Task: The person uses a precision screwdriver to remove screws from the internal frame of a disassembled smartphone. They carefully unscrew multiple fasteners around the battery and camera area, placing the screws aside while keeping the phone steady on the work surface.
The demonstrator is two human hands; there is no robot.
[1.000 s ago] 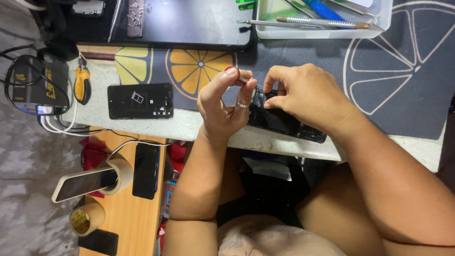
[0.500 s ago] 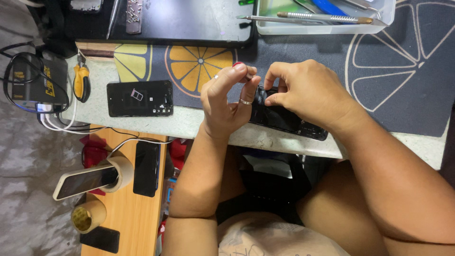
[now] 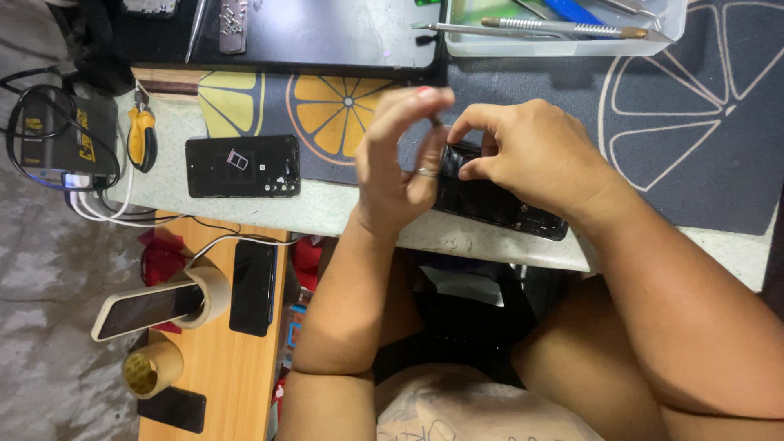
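Both hands point(image 3: 457, 159) on opened phone point(image 3: 498, 200)

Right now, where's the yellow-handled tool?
In the head view, the yellow-handled tool lies at the table's left end, between the black charger box and the opened black phone, well left of both hands.

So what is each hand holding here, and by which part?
The right hand pinches the upper end of the opened black phone lying on the mat. The left hand is raised beside it; whether its fingertips hold anything cannot be told.
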